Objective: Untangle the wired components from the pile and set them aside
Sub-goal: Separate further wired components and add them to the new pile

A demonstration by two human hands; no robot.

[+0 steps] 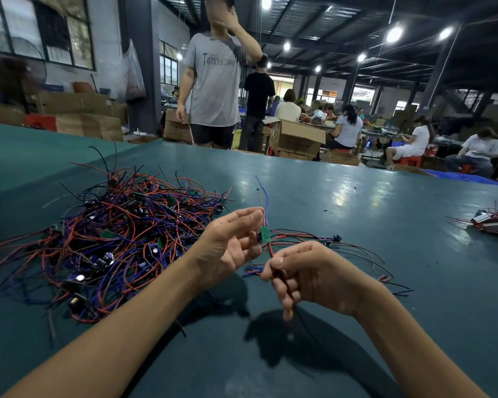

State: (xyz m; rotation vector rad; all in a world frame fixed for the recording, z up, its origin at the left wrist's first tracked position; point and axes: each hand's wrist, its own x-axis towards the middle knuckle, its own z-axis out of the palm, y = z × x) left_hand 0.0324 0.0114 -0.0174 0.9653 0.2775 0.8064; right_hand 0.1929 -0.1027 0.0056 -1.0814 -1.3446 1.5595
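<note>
Your right hand (308, 271) pinched the wires (271, 252) under one green board (264, 234) | your left hand (230, 242) hung slack-fingered at its 9 o'clock, holding nothing | pile (112, 234) farther out at 9 | risk: you could re-snag the loose blue lead (263, 193) if you swung it toward that pile.

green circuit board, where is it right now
Head view, centre: the green circuit board sits just above the right hand, which pinches its wires, close beside the left hand and right of the wire pile.
</note>
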